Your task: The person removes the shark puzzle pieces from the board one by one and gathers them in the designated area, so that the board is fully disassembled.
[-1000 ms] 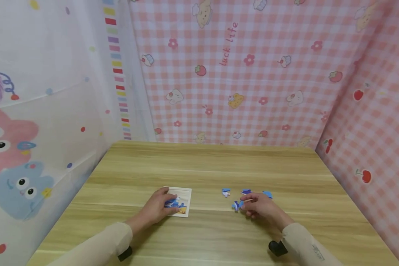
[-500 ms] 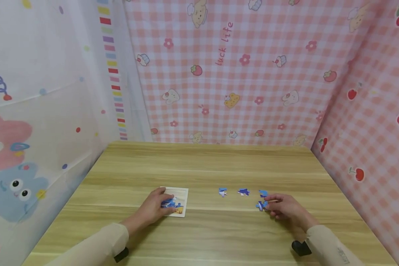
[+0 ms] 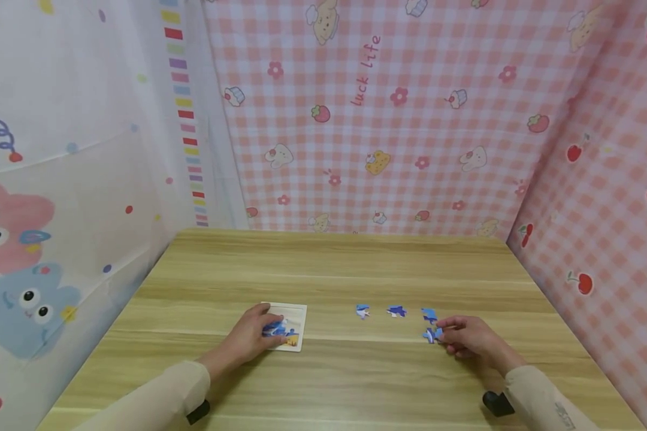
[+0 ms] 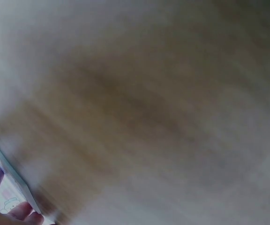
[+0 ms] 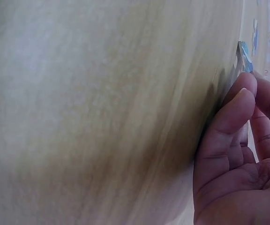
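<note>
A white-framed jigsaw tray [image 3: 298, 314] lies on the table, partly filled with blue and yellow pieces. My left hand [image 3: 248, 335] holds it at its left side, covering that edge, with the thumb over the picture. In the left wrist view only a few fingertips show, low in the corner. Between thumb and fingers my right hand [image 3: 469, 335] pinches a blue-and-white jigsaw piece [image 3: 430, 335], close to the tabletop. Just beyond it lies another blue jigsaw piece [image 3: 429, 314]. The right wrist view catches the pinched piece nearly edge-on at the fingertips.
Two more loose pieces, a dark blue jigsaw piece [image 3: 396, 311] and a light blue-and-white jigsaw piece [image 3: 362, 311], lie between tray and right hand. The wooden table [image 3: 323, 263] ends at a pink checked curtain [image 3: 399, 131]. More printed cloth hangs on both sides.
My right hand has slid the pinched piece rightward, past the dark blue one, to just below the far-right loose piece. The left hand stays on the tray. The head view shifted slightly.
</note>
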Motion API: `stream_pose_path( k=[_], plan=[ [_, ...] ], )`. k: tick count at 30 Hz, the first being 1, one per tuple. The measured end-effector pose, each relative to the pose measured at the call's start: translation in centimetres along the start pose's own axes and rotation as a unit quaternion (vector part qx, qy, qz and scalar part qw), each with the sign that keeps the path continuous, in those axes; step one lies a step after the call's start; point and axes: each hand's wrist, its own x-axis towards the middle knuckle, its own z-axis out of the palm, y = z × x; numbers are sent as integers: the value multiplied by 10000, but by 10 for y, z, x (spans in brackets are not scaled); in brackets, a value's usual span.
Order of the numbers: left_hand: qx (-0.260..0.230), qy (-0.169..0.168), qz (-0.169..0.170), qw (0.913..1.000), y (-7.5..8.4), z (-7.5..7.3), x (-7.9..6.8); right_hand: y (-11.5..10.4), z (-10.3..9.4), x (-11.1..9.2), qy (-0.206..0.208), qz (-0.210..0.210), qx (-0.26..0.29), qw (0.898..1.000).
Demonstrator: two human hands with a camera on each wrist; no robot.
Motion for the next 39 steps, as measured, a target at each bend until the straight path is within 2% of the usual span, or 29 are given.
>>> stream_pose_path(
  k=[8, 19, 28, 33, 39],
  plan=[
    [-18, -86, -89, 9999, 2, 0, 3, 0, -2, -3, -112, -269, -71, 9996],
    [6, -40, -122, 9999, -1, -3, 1, -5, 3, 0, -71, -188, -144, 9997],
    [134, -107, -173, 9997, 2, -5, 3, -15, 6, -2, -21, -370, -159, 9992],
    [244, -227, -260, 9991, 4, -5, 4, -30, 17, -2, -93, -682, -175, 9975],
    [290, -125, -153, 9994, 1, -6, 2, -54, 48, 0, -437, -948, -39, 9945]
  ],
)
